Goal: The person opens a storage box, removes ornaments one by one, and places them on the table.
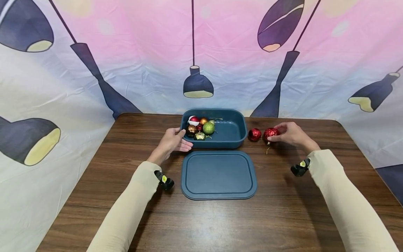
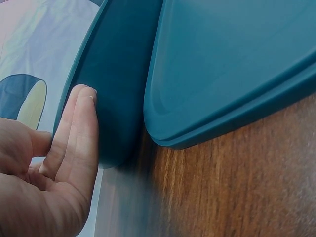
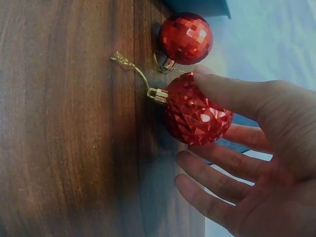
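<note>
My right hand (image 1: 291,133) pinches a red faceted Christmas bauble (image 3: 197,111) between thumb and forefinger, the other fingers spread loosely. Its gold cap and string (image 3: 158,95) face away from the palm. A second red bauble (image 1: 254,134), with mirror-like facets, lies just left of it on the table. At the near left corner of a blue rectangular box (image 1: 231,144), my left hand (image 1: 174,140) rests with straight fingers (image 2: 81,133) along the outer wall and the thumb by the side. Several baubles sit in the box's left half, among them a glittery green one (image 1: 208,128).
A blue lid (image 1: 219,175) lies flat on the brown wooden table (image 1: 217,224), directly in front of the box. Behind the table's far edge hangs a cloth backdrop (image 1: 157,80) printed with lamps.
</note>
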A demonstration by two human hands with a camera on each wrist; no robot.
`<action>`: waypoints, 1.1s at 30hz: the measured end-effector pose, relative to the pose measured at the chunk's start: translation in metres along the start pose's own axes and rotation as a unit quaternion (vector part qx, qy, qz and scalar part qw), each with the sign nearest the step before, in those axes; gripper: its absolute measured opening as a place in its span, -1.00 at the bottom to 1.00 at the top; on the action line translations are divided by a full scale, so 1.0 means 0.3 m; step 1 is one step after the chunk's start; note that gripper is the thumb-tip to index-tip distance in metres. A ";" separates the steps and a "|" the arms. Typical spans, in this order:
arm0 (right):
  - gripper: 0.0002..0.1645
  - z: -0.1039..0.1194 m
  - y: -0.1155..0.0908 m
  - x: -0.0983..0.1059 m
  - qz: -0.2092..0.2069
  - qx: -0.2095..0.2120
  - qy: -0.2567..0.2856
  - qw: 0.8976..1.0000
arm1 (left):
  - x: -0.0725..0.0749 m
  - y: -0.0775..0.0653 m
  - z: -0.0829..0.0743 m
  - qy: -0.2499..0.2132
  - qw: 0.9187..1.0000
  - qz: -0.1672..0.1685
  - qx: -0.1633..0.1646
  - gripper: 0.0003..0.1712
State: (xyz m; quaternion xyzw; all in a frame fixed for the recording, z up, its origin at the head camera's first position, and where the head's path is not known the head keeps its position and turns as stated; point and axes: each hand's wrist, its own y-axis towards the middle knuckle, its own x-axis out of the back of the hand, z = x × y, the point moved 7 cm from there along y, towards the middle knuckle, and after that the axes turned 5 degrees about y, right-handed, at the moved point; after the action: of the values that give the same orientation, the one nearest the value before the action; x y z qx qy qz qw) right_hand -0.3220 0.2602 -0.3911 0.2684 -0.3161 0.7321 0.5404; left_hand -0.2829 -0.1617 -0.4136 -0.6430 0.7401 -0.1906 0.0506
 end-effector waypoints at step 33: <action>-0.36 0.268 0.037 0.040 -0.008 0.073 -0.007 0.997 | 0.000 -0.002 0.000 -0.007 1.000 0.002 -0.001 -0.31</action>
State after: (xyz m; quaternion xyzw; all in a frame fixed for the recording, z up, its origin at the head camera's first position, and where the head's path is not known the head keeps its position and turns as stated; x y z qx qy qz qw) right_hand -0.3317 0.2046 -0.3314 0.3151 -0.2635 0.7471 0.5226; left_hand -0.2823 -0.1619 -0.4133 -0.6429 0.7413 -0.1849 0.0553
